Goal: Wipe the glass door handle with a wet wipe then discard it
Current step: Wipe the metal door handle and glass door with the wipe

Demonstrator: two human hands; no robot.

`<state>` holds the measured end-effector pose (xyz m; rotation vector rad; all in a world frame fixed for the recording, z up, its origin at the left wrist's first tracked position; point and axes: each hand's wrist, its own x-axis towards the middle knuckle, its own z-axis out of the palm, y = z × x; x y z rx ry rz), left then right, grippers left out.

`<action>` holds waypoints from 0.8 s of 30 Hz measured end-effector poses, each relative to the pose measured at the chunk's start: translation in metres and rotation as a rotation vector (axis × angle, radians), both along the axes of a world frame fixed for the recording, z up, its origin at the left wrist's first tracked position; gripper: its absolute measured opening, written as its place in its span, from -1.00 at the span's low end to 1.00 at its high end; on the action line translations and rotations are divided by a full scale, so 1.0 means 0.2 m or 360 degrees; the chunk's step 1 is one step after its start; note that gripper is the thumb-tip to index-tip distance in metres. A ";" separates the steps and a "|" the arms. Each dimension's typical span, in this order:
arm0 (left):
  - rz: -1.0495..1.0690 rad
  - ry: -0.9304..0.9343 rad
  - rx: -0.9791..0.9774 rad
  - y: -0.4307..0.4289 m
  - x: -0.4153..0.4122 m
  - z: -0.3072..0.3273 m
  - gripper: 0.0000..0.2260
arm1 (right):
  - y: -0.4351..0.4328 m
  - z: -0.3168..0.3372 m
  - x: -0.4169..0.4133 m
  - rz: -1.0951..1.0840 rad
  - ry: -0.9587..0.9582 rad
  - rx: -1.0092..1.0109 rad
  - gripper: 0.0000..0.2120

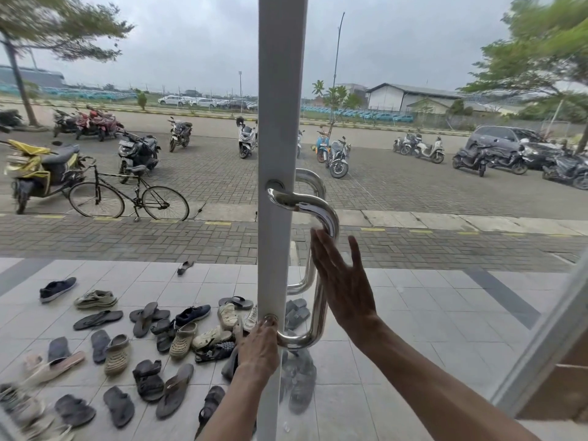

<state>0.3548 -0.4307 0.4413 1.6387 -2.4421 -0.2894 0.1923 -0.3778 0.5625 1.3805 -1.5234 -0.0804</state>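
Observation:
The chrome door handle is a curved tube fixed to the white door frame at an upper and a lower mount. My left hand is curled around the handle's lower end, right at the bottom mount. My right hand is open with its fingers spread and pointing up. It lies flat beside the handle's upright bar, its fingertips just under the upper bend. No wet wipe shows in either hand. A matching handle sits on the outer side of the glass.
Several sandals and shoes lie scattered on the tiled porch outside. Beyond it are a bicycle, parked motorbikes and a paved lot. Another door's slanted frame stands at the right.

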 end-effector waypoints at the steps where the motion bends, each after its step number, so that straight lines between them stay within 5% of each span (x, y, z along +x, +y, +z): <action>1: -0.0008 0.0007 -0.0007 0.00 0.00 0.00 -0.58 | 0.00 -0.03 0.01 -0.0017 -0.0027 0.0027 -0.31; 9: -0.0122 0.0039 -0.0055 -0.02 0.01 0.00 -0.57 | 0.21 -0.54 0.06 -0.0163 0.0131 0.0565 -0.16; 19: -0.0267 0.0293 -0.0617 -0.12 0.05 0.28 -0.13 | 0.04 0.00 0.11 -0.0110 -0.0125 0.0038 -0.31; 24: -0.0300 0.0462 -0.0748 -0.15 0.02 0.46 -0.13 | 0.08 -0.21 0.10 -0.0002 -0.0210 0.0014 -0.30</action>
